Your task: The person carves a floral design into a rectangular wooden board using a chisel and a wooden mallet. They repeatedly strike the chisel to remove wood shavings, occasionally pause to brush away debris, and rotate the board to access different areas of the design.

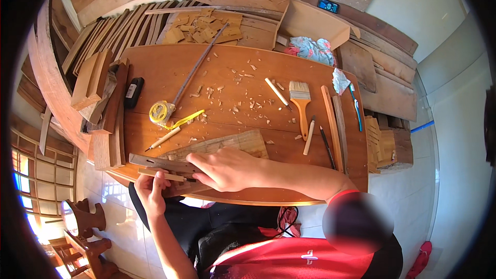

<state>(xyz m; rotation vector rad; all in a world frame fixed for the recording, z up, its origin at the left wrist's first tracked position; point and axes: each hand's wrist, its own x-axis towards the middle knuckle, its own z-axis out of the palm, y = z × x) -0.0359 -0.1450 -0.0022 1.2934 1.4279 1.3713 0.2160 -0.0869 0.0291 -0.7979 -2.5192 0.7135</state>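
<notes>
My left hand point(151, 192) is at the table's near edge, its fingers closed round a slim pale wooden stick point(173, 176) whose right end meets something small and dark. Just beyond it lies a brown wooden bar point(145, 160) with a small hole near its left end. My right hand point(230, 169) reaches across from the right, thumb and fingers closed on the bar's right end; its palm side is hidden. Under and behind the hands is a flat, worn board point(243, 145). Close by on the left rests a pale-handled carving tool point(164, 138).
Wood shavings point(237, 107) scatter over the table point(206, 82). A tape measure point(161, 112), a metal rod point(199, 67), a brush point(300, 103), a pencil point(326, 147) and wooden strips point(335, 129) lie around. Stacked wood blocks point(101, 93) border the left; a cardboard box point(315, 23) stands behind.
</notes>
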